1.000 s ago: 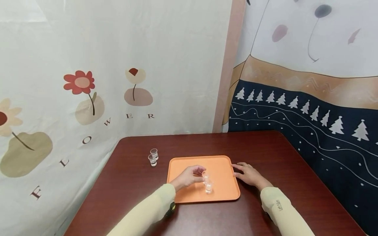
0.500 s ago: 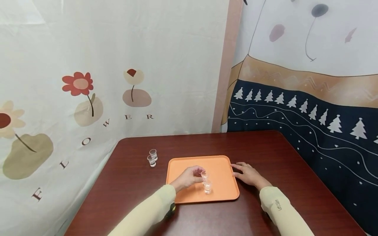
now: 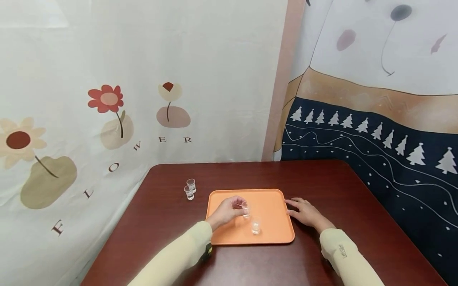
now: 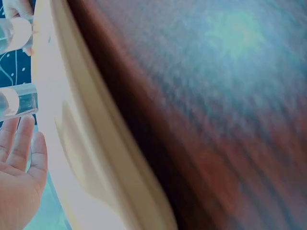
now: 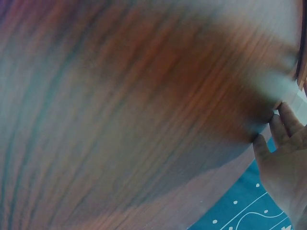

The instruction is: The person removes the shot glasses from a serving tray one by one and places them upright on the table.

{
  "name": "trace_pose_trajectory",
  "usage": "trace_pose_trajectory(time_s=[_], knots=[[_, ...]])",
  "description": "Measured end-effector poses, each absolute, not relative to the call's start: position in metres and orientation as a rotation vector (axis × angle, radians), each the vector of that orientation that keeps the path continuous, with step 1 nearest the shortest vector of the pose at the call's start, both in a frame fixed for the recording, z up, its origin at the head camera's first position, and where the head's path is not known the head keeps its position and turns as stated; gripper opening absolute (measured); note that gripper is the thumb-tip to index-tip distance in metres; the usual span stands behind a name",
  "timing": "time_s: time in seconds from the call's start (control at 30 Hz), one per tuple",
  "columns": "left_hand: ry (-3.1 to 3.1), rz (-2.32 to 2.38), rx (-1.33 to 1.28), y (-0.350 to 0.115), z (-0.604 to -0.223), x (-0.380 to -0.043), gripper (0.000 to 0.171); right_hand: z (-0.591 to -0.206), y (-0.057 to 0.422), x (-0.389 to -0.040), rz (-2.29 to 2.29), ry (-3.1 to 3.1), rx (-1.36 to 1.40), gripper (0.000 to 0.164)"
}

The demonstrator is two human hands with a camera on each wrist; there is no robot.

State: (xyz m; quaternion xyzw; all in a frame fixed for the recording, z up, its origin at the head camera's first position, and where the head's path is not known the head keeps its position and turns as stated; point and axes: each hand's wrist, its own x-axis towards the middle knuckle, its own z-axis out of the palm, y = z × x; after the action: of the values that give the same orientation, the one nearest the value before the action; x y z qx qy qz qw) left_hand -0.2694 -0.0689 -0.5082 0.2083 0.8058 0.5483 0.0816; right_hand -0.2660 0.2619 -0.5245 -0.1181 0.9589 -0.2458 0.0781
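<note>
Over the orange tray [image 3: 229, 234], my left hand [image 3: 225, 211] holds a small clear shot glass [image 3: 245, 209] between thumb and fingers. In the left wrist view that shot glass [image 4: 21, 100] is right at the fingertips of the left hand [image 4: 21, 177]. A second shot glass [image 3: 255, 227] stands on the tray, a little nearer and to the right. My right hand [image 3: 305, 212] lies with extended fingers at the tray's right edge, fingertips at the rim. The right wrist view shows this right hand [image 5: 285, 158] palm-side, holding nothing.
Two more shot glasses, a front one [image 3: 189, 192] and a rear one [image 3: 191, 185], stand close together on the dark red table [image 3: 164, 222], left of the tray. A printed cloth [image 3: 229, 79] hangs behind the table's far edge.
The left hand has shifted slightly back and left with its shot glass, which now appears apart from the second one. The right hand stays at the tray's edge. The head view has shifted slightly.
</note>
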Motion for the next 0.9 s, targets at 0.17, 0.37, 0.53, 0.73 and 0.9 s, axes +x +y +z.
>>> trace_pose_trajectory(time_s=[0.17,0.37,0.53,0.73,0.9], knots=[[2.495,1.654,0.557,-0.080,-0.503,-0.271,0.023,-0.524,0.262,-0.265,-0.744,2.867,-0.372,0.054],[2.504,1.789,0.460,-0.098,-0.499,-0.275,0.028,-0.521,0.261,-0.262,-0.752,2.864,-0.345,0.053],[2.554,1.877,0.375,-0.114,-0.498,-0.277,0.027,-0.521,0.261,-0.261,-0.744,2.865,-0.342,0.053],[2.644,1.885,0.286,-0.137,-0.497,-0.277,0.023,-0.521,0.262,-0.261,-0.755,2.873,-0.340,0.052],[2.723,1.847,0.167,-0.158,-0.499,-0.276,0.027,-0.522,0.262,-0.263,-0.745,2.877,-0.353,0.053]])
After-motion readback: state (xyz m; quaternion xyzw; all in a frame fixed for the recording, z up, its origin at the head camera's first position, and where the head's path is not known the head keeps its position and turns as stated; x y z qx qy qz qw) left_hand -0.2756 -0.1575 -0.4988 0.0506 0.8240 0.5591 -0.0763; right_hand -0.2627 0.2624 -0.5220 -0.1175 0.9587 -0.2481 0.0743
